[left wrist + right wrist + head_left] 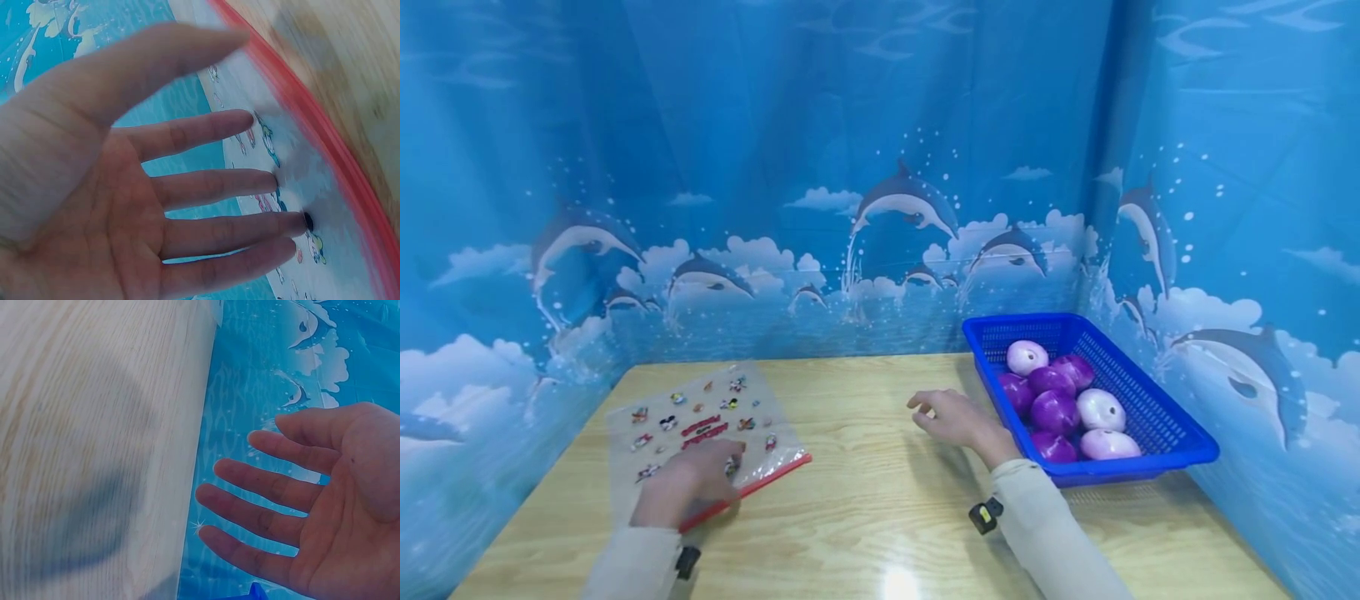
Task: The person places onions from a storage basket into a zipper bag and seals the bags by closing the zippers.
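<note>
A clear plastic zip bag (703, 408) printed with small cartoon figures lies flat on the left of the table, its red zip edge (775, 479) toward the person. Over that edge is my left hand (696, 477), fingers extended. In the left wrist view its fingertips (265, 181) overlap the bag's printed sheet, and nothing is gripped. My right hand (955, 419) hovers above the wooden table, left of the blue basket, holding nothing. Its fingers (256, 509) are spread and slightly bent in the right wrist view.
A blue plastic basket (1150, 392) stands at the right, holding several purple onions (1055, 412) and several pale, pinkish-white ones (1101, 410). The wooden table (857, 517) ends at a blue dolphin-printed curtain (820, 208) behind and at both sides.
</note>
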Available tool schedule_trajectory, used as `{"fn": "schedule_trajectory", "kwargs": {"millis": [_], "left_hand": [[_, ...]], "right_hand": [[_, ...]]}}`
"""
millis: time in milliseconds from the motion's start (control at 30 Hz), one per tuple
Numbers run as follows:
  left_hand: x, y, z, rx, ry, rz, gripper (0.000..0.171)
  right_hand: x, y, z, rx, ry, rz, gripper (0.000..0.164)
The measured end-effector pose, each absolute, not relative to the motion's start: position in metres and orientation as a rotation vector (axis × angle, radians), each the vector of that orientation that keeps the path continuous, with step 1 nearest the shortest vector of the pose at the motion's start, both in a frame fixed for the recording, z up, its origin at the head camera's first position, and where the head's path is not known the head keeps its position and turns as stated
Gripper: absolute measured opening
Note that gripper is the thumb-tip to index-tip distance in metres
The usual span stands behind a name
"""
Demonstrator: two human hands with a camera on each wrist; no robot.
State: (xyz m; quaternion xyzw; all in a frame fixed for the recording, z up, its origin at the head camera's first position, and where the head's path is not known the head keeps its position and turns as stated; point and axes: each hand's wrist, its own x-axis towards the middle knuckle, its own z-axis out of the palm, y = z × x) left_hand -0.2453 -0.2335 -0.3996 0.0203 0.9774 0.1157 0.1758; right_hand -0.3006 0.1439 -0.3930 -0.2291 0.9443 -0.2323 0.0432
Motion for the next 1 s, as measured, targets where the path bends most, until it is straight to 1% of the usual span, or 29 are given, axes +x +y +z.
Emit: {"fn": "schedule_trajectory", "kwargs": {"millis": [100,233,333,800,1000], "left_hand": [[-0.243,-0.23,-0.397,0.038,2.757,0.337,0.058],[-0.239,-0.225,-0.396,0.042,2.766,0.366,0.048],[-0.238,-0.22,-0.398,0.06,2.787,0.372,0.047],[-0.232,-0.192,-0.41,0.247,2.905,0.34,0.031],[-0.235,-0.185,-0.411,0.22,2.923,0.36,0.017]], "right_hand": [[-0.301,0.144,-0.394,-0.7,2.888,-0.708,0.03],[-0.3,0.142,-0.394,-0.7,2.891,-0.711,0.029],[-0.3,0.14,-0.395,-0.69,2.884,-0.721,0.029],[-0.298,0.135,-0.397,-0.649,2.856,-0.715,0.03],[-0.297,0.132,-0.396,-0.658,2.856,-0.708,0.03]]}}
